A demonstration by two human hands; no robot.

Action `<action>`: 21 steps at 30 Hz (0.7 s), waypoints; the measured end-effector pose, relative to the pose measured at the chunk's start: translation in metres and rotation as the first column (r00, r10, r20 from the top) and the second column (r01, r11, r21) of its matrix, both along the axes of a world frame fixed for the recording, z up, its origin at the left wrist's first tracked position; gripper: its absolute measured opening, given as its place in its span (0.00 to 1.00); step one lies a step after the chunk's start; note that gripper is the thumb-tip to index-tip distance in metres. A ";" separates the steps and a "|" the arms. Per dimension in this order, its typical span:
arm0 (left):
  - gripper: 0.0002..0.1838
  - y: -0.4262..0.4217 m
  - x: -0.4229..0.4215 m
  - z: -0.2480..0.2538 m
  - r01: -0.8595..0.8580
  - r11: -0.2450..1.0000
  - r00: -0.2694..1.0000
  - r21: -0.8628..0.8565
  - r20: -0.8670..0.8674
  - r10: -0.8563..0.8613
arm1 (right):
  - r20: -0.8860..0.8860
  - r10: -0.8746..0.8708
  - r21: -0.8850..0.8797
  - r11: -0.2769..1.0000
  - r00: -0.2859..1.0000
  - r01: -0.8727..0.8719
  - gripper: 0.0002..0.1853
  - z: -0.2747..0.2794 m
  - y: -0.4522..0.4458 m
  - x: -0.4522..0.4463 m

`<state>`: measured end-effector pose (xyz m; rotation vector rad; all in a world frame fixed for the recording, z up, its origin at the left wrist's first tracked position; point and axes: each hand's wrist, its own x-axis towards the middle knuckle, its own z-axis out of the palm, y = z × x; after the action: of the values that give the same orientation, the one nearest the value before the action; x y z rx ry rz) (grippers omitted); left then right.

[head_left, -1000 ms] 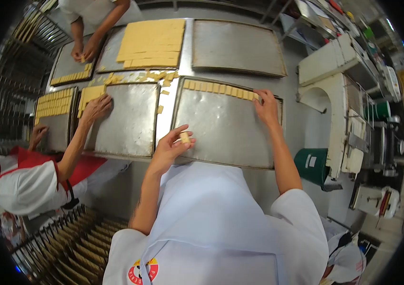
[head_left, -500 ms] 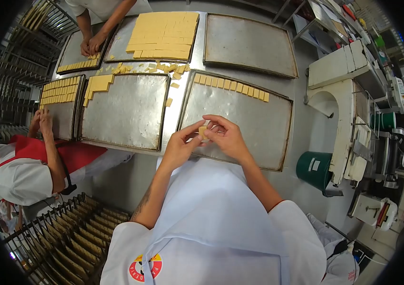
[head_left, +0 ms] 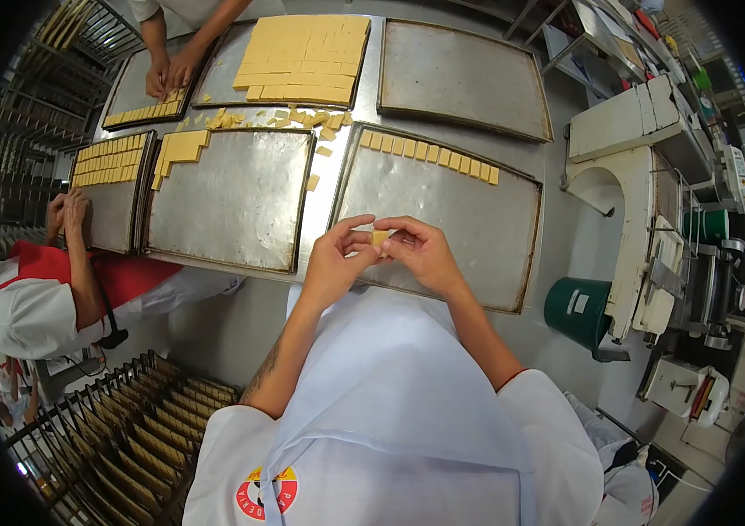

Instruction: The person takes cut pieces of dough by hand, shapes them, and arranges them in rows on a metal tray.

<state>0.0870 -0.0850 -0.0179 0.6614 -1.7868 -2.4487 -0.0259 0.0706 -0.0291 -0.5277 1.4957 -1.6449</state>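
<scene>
A small yellow dough piece point(head_left: 380, 238) is pinched between my two hands, over the near part of a metal tray point(head_left: 451, 219). My left hand point(head_left: 340, 259) grips it from the left, fingers bent. From the right, my right hand point(head_left: 420, 252) holds the same piece with its fingertips. Along the far edge of this tray runs a row of yellow dough pieces point(head_left: 432, 154). How many pieces are between my fingers is hard to tell.
Left of my tray lies another tray point(head_left: 232, 202) with cut dough point(head_left: 181, 147) in its corner. Behind are a dough sheet point(head_left: 302, 54), scraps point(head_left: 302, 118) and a bare tray point(head_left: 464, 79). Two co-workers' hands work at the left trays. A green bin point(head_left: 576, 309) stands right.
My right hand has come back from the row's right end to meet my left hand at the dough piece. The left co-worker's hand has moved from the corner dough to the far-left tray.
</scene>
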 end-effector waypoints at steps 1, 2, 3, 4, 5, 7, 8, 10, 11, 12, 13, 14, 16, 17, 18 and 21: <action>0.25 0.000 0.000 0.001 -0.008 1.000 1.000 0.030 -0.004 0.008 | 0.003 -0.011 -0.015 1.000 1.000 0.011 0.16 0.001 0.000 0.001; 0.25 0.000 0.000 0.001 -0.017 0.999 1.000 0.048 -0.008 0.017 | 0.007 -0.022 -0.030 0.999 1.000 0.023 0.16 0.001 -0.001 0.002; 0.25 0.000 0.000 0.002 -0.025 0.998 1.000 0.066 -0.012 0.026 | 0.010 -0.033 -0.045 0.998 0.999 0.034 0.16 0.001 -0.002 0.003; 0.25 0.000 0.000 0.002 -0.034 0.996 0.999 0.084 -0.017 0.035 | 0.008 -0.038 -0.055 0.998 0.999 0.038 0.16 0.001 -0.002 0.003; 0.25 0.000 0.000 0.003 -0.039 0.994 0.999 0.099 -0.020 0.041 | 0.006 -0.043 -0.064 0.997 0.999 0.043 0.16 0.000 -0.003 0.004; 0.25 0.001 0.000 0.004 -0.050 0.990 0.998 0.129 -0.028 0.054 | 0.005 -0.056 -0.081 0.995 0.998 0.056 0.16 0.000 -0.004 0.005; 0.25 0.001 0.000 0.005 -0.051 0.990 0.998 0.132 -0.027 0.055 | 0.006 -0.065 -0.089 0.994 0.998 0.065 0.16 0.001 -0.004 0.005; 0.25 0.000 0.000 0.005 -0.054 0.989 0.998 0.138 -0.023 0.057 | 0.000 -0.077 -0.098 0.992 0.997 0.076 0.16 0.000 -0.004 0.006; 0.25 0.000 0.000 0.005 -0.053 0.988 0.998 0.144 -0.018 0.056 | -0.006 -0.080 -0.099 0.992 0.997 0.079 0.16 -0.001 -0.004 0.006; 0.25 -0.001 0.000 0.005 -0.052 0.987 0.998 0.149 -0.013 0.055 | -0.012 -0.084 -0.099 0.992 0.996 0.082 0.16 -0.002 -0.004 0.006; 0.25 -0.001 0.000 0.004 -0.052 0.987 0.999 0.155 -0.007 0.053 | -0.009 -0.093 -0.103 0.990 0.996 0.092 0.16 -0.001 -0.005 0.006; 0.25 -0.001 0.000 0.005 -0.062 0.985 0.998 0.164 -0.009 0.064 | -0.005 -0.102 -0.107 0.989 0.995 0.101 0.15 0.001 -0.005 0.006; 0.25 0.001 -0.001 0.005 -0.083 0.980 0.996 0.182 -0.013 0.087 | 0.003 -0.115 -0.102 0.988 0.993 0.115 0.15 0.001 -0.005 0.006; 0.24 0.001 -0.001 0.003 -0.104 0.982 0.994 0.156 -0.015 0.108 | 0.007 -0.119 -0.094 0.988 0.993 0.119 0.15 -0.001 -0.004 0.005; 0.23 0.002 -0.001 -0.001 -0.124 0.984 0.992 0.130 -0.018 0.128 | 0.011 -0.124 -0.086 0.988 0.992 0.124 0.15 -0.003 -0.003 0.004; 0.19 -0.001 0.002 -0.004 -0.165 0.983 0.986 0.078 0.044 0.162 | 0.032 -0.156 -0.116 0.981 0.987 0.158 0.14 -0.010 0.003 0.001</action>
<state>0.0888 -0.0860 -0.0219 0.8301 -1.5816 -2.4250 -0.0251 0.0733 -0.0394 -0.4627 1.4605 -1.8651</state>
